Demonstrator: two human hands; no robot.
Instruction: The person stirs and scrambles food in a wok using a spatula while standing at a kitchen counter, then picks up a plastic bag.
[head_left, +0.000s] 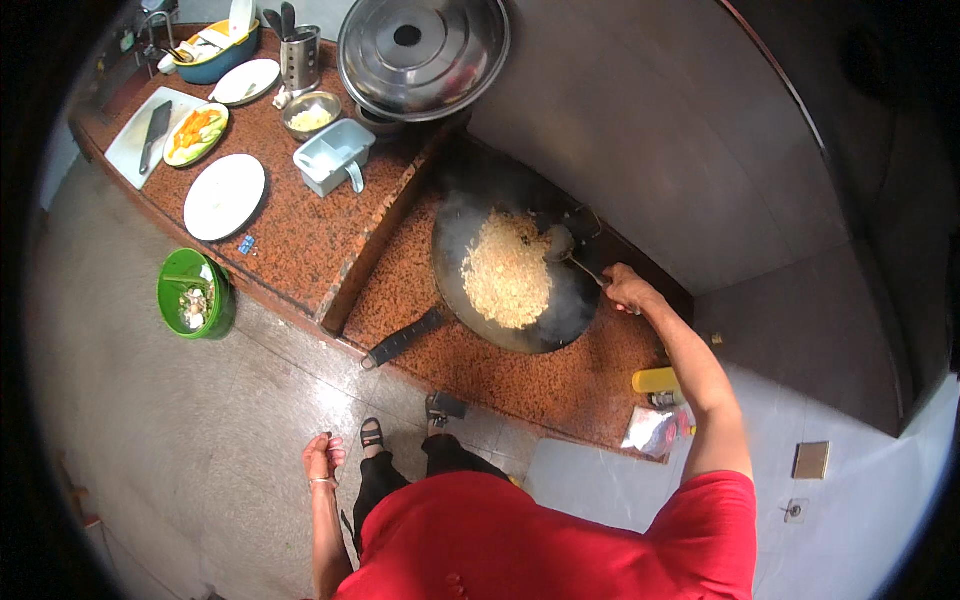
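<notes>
Steam rises from a black wok (570, 322) on the granite counter, with a heap of fried rice (508, 277) inside it. My right hand (628, 288) grips the handle of a metal ladle (559, 244), whose bowl rests at the right edge of the rice. The wok's wrapped handle (405, 339) points down-left towards the counter's front edge, and no hand is on it. My left hand (323, 454) hangs over the floor, fingers partly curled and apart, holding nothing; a bracelet circles that wrist.
A raised granite ledge (379, 238) divides the counter. Left of it are a blue container (334, 157), a white plate (225, 198), sliced vegetables (196, 135) and a cleaver (156, 136). A large lid (424, 56) leans behind. Bottles (654, 380) stand right; a green bin (196, 294) is on the floor.
</notes>
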